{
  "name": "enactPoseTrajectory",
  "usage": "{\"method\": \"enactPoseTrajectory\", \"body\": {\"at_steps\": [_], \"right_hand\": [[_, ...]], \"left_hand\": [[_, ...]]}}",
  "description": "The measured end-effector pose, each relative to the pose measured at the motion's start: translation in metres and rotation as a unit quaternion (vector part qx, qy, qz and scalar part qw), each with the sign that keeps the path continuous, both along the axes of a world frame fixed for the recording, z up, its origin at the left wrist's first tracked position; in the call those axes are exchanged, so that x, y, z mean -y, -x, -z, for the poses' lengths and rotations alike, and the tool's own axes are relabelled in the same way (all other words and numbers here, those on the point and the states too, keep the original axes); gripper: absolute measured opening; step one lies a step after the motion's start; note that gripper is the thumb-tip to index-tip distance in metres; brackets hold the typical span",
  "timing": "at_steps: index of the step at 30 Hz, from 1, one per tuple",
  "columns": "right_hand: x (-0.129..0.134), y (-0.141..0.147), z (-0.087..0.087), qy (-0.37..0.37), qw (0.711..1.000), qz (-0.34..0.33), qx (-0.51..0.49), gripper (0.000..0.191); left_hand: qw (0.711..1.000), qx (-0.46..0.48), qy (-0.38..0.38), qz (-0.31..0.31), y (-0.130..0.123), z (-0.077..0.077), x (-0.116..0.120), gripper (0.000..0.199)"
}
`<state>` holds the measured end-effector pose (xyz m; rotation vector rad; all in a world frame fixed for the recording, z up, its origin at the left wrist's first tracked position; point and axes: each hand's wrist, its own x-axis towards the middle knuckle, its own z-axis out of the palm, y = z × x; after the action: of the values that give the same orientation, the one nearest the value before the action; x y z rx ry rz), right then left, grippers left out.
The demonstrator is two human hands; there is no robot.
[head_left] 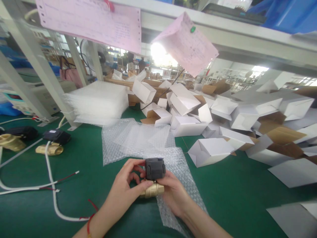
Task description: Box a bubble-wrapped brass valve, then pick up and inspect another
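Note:
A brass valve point(154, 190) with a black actuator box point(155, 168) on top is held between both hands, low in the middle of the view. My left hand point(130, 181) is closed on its left side, the thumb on the brass and fingers at the black box. From the right, my right hand point(173, 191) grips the brass body, its fingers partly hidden behind the valve. Bubble wrap point(183, 175) lies under and beyond the hands, with thin clear sheets point(141, 135) on another piece farther back.
White cardboard boxes point(210, 150) are heaped at the right and back. A stack of foam sheets point(99, 99) stands back left. Other brass valves point(49, 149) with white cables point(51, 172) lie left on the green table point(230, 198). Pink papers point(94, 23) hang from the shelf beam above.

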<state>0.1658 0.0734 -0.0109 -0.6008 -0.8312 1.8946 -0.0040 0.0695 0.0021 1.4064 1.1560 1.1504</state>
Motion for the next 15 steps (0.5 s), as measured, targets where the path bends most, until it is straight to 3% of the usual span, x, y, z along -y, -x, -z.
{"method": "enactPoseTrajectory", "body": {"at_steps": [9, 15], "right_hand": [[-0.0033, 0.0015, 0.002, 0.016, 1.0, -0.011, 0.016, 0.038], [-0.0005, 0.0054, 0.0031, 0.016, 0.998, -0.021, 0.054, 0.041]], "left_hand": [[0.997, -0.029, 0.067, 0.006, 0.0029, 0.0011, -0.0005, 0.073], [0.996, -0.013, 0.086, 0.025, 0.0021, -0.0068, -0.0081, 0.063]]}}
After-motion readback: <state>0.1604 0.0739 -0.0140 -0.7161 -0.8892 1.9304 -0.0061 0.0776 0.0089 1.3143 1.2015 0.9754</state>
